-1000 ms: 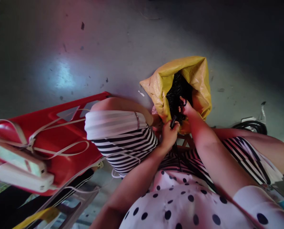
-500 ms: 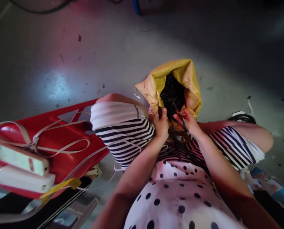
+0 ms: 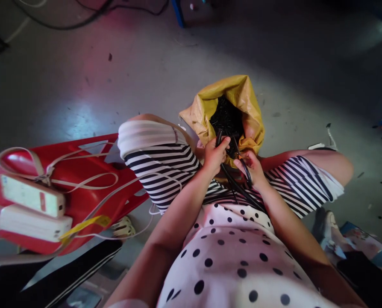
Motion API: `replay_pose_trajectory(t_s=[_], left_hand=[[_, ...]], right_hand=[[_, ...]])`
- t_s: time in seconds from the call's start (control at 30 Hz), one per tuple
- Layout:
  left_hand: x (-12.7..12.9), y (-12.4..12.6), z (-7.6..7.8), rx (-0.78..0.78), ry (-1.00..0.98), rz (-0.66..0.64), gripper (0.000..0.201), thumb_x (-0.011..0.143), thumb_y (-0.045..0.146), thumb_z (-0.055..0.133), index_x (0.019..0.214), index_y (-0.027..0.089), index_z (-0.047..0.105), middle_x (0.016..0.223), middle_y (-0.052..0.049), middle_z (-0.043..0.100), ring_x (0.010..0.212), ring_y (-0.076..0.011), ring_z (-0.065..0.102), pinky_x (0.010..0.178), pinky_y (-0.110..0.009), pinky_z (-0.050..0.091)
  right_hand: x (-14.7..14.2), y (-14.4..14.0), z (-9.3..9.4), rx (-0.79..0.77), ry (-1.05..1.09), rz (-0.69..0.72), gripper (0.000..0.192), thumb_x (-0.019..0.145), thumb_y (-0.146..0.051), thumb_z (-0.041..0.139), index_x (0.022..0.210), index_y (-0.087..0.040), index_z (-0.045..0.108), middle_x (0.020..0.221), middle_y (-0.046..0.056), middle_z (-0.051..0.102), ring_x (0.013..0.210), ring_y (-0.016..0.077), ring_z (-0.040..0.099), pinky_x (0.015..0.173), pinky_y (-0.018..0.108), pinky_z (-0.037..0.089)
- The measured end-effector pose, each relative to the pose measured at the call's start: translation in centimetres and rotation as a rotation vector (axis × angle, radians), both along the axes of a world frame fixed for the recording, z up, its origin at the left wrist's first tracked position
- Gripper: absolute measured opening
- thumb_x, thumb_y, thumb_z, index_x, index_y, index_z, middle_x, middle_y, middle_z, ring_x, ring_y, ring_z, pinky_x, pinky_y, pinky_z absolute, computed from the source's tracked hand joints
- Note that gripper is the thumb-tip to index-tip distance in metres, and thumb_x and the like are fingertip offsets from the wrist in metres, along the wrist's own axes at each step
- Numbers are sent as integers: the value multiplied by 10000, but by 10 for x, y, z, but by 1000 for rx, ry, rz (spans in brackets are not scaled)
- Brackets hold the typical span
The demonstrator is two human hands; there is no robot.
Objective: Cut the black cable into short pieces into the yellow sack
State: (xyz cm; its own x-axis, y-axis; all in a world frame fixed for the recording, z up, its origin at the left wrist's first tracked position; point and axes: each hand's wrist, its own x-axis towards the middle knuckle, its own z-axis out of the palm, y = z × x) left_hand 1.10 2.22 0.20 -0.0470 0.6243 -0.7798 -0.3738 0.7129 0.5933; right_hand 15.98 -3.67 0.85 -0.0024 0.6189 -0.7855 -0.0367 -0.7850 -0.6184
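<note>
Left hand pinches a black tube at the near rim of the yellow sack; right hand grips scissors there too, the sack apparently set close for easy reach.

1. Workshop or small factory floor, likely; exact trade unclear.
2. Bare grey floor, dark scraps scattered on it.
3. Open yellow sack with black pieces inside; black ribbed tube held near it.
4. Black cable loose on floor, blue leg nearby.
5. Red plastic seat carrying white boxes and cords.
</note>
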Motion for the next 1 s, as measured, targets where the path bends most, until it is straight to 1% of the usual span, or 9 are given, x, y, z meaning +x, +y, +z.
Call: replay_pose_trajectory(t_s=[0.13, 0.2, 0.27, 0.37, 0.43, 0.57, 0.73, 0.83, 1.0], left_hand=[[4, -1, -3, 6, 41, -29, 287, 957, 376, 848, 931, 204, 619, 695, 81, 581, 421, -26, 339, 419, -219, 226], [6, -1, -7, 7, 84, -45, 239, 967, 353, 809, 921, 207, 625, 690, 74, 586, 434, -37, 371, 438, -218, 245], [8, -1, -12, 35, 137, -62, 212, 950, 328, 804, 905, 208, 635, 684, 64, 592, 474, -54, 428, 473, -210, 292], [8, -1, -19, 79, 186, -99, 200, 910, 300, 823, 880, 211, 647, 667, 53, 589, 557, -88, 507, 528, -200, 355], [7, -1, -23, 78, 192, -122, 207, 896, 291, 830, 856, 213, 643, 650, 53, 571, 583, -100, 520, 545, -200, 367], [5, 0, -26, 48, 154, -130, 247, 895, 268, 835, 818, 209, 607, 619, 74, 512, 544, -81, 454, 538, -199, 333], [4, 0, -29, -70, 91, -126, 343, 991, 251, 743, 759, 231, 491, 541, 103, 385, 436, -60, 311, 464, -223, 203], [5, 0, -34, -121, 78, -128, 342, 1019, 208, 688, 758, 229, 468, 551, 95, 393, 417, -49, 300, 450, -225, 183], [5, -1, -46, -191, 121, -128, 326, 994, 178, 718, 771, 221, 484, 594, 76, 450, 422, -44, 313, 445, -232, 181]], right_hand=[[1, -4, -3, 122, -50, 26, 679, 673, -704, 1025, 918, -291, 544, 713, -45, 574, 560, 142, 501, 438, 262, 355], [2, -5, -5, 133, -39, 32, 695, 660, -721, 1025, 930, -290, 552, 741, -39, 598, 582, 143, 523, 437, 256, 360], [3, -5, -6, 130, -16, 28, 708, 660, -729, 1025, 935, -290, 542, 739, -47, 602, 566, 132, 509, 435, 252, 369], [3, -2, -5, 111, 4, 26, 691, 698, -702, 1022, 930, -289, 519, 707, -62, 581, 527, 118, 479, 435, 253, 385], [4, 1, -6, 105, 0, 41, 649, 740, -660, 1018, 936, -288, 523, 696, -57, 572, 529, 123, 483, 439, 256, 392], [6, 3, -13, 103, -11, 108, 605, 808, -632, 994, 941, -285, 517, 648, -60, 528, 509, 130, 495, 418, 245, 382], [6, -3, -31, 102, -62, 167, 644, 839, -732, 929, 934, -280, 480, 592, -78, 499, 396, 116, 486, 333, 242, 373], [5, -5, -40, 87, -51, 208, 652, 843, -747, 912, 949, -282, 468, 576, -85, 515, 361, 123, 496, 299, 244, 382], [2, -4, -52, -17, -56, 201, 691, 790, -681, 982, 969, -293, 440, 519, -117, 485, 304, 127, 446, 254, 256, 345]])
